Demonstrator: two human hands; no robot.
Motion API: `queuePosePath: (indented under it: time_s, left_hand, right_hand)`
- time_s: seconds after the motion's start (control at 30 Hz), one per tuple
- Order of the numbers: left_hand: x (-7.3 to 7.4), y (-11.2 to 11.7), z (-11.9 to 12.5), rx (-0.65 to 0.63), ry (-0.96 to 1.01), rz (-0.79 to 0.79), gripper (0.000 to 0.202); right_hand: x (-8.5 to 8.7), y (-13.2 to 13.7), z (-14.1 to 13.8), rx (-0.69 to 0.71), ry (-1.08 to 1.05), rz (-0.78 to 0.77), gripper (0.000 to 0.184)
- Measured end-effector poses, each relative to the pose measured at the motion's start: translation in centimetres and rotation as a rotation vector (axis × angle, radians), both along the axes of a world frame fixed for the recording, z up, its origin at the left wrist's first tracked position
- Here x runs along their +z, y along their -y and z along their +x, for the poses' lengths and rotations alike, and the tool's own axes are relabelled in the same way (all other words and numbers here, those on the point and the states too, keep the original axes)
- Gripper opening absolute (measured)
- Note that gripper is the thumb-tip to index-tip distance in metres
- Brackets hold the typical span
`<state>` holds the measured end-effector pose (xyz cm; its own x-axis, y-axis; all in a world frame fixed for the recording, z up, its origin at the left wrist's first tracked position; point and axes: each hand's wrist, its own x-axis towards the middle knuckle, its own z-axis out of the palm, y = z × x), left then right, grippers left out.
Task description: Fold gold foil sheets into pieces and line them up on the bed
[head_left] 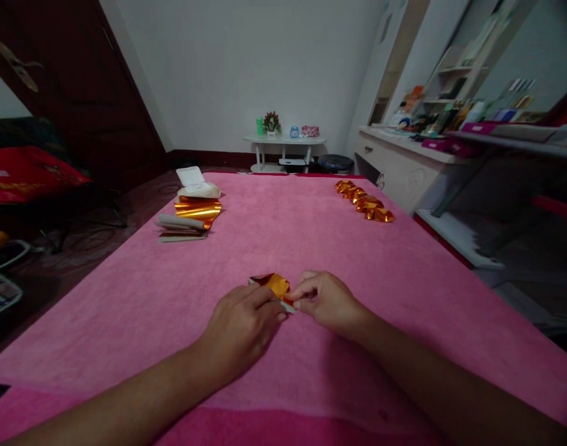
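A small piece of folded gold foil paper [277,284] with a pale backing lies on the pink cloth between my hands. My left hand [243,319] rests over its near left side, fingers closed down on it and hiding part of it. At its right edge, the thumb and forefinger of my right hand [327,301] pinch the paper. Toward the far right sits a row of several folded gold foil pieces [364,202]. Over at the far left are a curled stack of gold foil sheets [199,210] and a pile of greyish-brown paper [181,227].
A pink cloth [148,322] covers the large surface before me. Behind the paper stacks stands an open white container [190,177]. Beyond the far edge is a small white table [285,140] with a plant. A cluttered dresser [404,155] stands along the right, a red bag [30,174] at left.
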<state>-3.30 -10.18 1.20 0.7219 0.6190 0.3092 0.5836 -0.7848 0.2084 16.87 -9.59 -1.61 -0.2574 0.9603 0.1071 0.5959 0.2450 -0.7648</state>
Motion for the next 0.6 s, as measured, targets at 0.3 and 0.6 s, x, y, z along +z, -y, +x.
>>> queuePosePath:
  time_s: [0.3,0.6]
  left_hand:
    - [0.42,0.18,0.19,0.164,0.027,-0.129,0.018]
    - [0.75,0.14,0.69,0.239,-0.013,-0.200,0.016]
  right_hand:
    - [0.60,0.12,-0.11,-0.024,0.035,-0.019,0.025]
    - [0.91,0.31,-0.25,-0.031,0.022,-0.020,0.022]
